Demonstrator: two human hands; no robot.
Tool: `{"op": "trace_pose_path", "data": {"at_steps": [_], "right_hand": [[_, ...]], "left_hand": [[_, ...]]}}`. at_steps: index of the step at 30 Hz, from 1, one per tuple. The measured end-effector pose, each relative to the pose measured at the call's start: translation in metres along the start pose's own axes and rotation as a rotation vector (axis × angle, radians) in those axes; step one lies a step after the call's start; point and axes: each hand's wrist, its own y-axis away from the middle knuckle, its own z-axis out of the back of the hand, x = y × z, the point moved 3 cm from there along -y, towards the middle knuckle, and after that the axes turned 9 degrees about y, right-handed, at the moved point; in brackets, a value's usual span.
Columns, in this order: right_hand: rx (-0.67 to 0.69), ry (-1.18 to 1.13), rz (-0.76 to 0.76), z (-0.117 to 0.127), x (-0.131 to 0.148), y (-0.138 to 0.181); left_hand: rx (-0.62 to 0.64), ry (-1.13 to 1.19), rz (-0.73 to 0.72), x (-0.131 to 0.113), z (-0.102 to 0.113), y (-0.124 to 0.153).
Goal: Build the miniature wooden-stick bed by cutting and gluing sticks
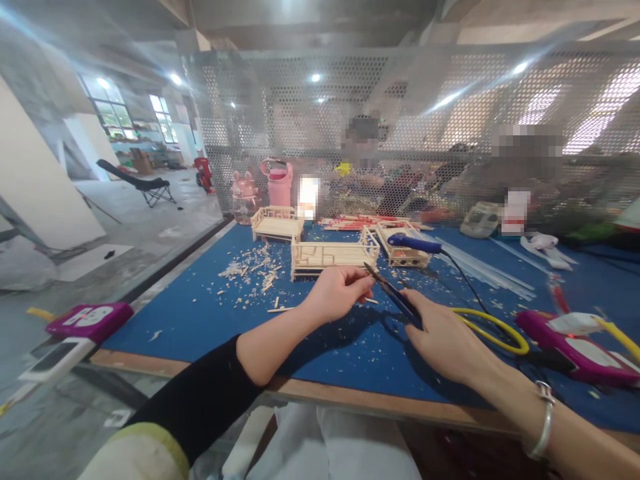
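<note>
My right hand (440,330) grips a pair of pliers (399,298) with dark blue handles, their narrow dark jaws pointing up and left. The jaw tips are beside the fingertips of my left hand (337,293), which are pinched together; what they hold is too small to make out. Just behind my left hand stands a miniature bed frame (336,255) made of pale wooden sticks. A second small bed frame (278,225) is farther back on the left. On a third stick frame (403,255), to the right, rests a blue-handled glue gun (415,243).
Wood chips (267,283) litter the blue tabletop (200,333). Red-tipped sticks (370,222) lie at the back, clear glue sticks (487,270) to the right. A yellow cable (500,343) loops near a purple device (575,347). People sit beyond the perforated metal screen (280,100).
</note>
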Motion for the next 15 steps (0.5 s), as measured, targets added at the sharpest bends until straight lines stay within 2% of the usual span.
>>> {"op": "trace_pose_path", "data": {"at_steps": [3,5,11,15], "right_hand": [[-0.03,0.005,0.027,-0.004,-0.005,-0.001],[-0.029,-0.004,0.047,-0.007,-0.009,-0.002],[-0.032,-0.101,0.114,-0.008,-0.013,-0.007],[0.039,-0.178,0.163,-0.004,-0.012,-0.009]], "left_hand": [[0.047,-0.136,-0.081,-0.001,-0.001,0.001],[0.064,-0.152,-0.076,-0.001,-0.002,0.002],[0.068,-0.027,0.07,-0.001,-0.004,0.001],[0.079,0.049,0.162,-0.004,-0.006,0.0]]}}
